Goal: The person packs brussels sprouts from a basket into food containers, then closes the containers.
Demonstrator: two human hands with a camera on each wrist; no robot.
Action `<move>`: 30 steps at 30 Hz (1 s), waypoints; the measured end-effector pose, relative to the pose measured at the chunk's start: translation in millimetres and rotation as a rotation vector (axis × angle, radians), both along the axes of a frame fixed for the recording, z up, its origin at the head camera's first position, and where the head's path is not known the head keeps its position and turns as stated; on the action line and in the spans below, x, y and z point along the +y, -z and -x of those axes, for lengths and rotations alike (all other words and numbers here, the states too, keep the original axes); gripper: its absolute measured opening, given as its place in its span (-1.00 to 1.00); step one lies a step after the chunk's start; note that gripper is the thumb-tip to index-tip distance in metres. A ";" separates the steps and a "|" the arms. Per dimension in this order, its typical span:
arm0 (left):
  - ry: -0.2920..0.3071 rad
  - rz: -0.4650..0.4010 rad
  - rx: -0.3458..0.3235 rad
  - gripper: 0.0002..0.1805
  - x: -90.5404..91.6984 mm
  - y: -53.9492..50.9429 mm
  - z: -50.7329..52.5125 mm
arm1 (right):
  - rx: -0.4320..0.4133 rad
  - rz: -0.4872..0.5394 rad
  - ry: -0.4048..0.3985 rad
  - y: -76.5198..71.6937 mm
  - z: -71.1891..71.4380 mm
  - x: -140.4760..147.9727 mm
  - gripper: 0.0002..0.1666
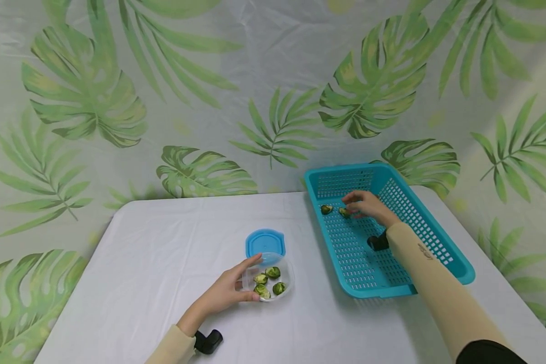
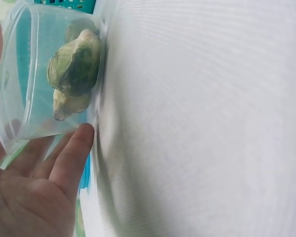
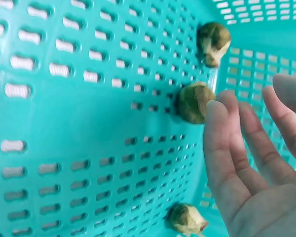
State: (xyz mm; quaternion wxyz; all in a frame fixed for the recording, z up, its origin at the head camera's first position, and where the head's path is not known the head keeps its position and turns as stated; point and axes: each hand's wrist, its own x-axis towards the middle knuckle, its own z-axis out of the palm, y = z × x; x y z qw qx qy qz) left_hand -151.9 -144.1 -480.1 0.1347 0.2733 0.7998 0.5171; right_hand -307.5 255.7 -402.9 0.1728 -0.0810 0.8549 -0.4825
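My left hand (image 1: 229, 289) holds a clear round tub (image 1: 290, 279) on the table, thumb on the near side and fingers around the far side. Several Brussels sprouts (image 1: 273, 272) lie inside it; the left wrist view shows them (image 2: 76, 64) through the wall. Over in the turquoise basket (image 1: 346, 283), my right hand (image 1: 368, 207) reaches down with fingers extended beside a sprout (image 1: 344, 212). In the right wrist view the fingertips are at that sprout (image 3: 193, 102), not closed round it. Another sprout (image 3: 214, 43) and a further one (image 3: 186, 219) lie in the basket too.
A blue lid (image 1: 265, 241) lies flat just behind the tub. White cloth (image 1: 173, 242) covers the table, and a leaf-patterned sheet (image 1: 282, 65) hangs behind it. The basket's raised rim stands at the right side of the table.
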 end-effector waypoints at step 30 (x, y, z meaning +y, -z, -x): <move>-0.007 0.005 0.002 -0.05 0.2 -0.1 0.4 | -0.056 -0.167 -0.045 16.8 19.6 -0.3 -0.58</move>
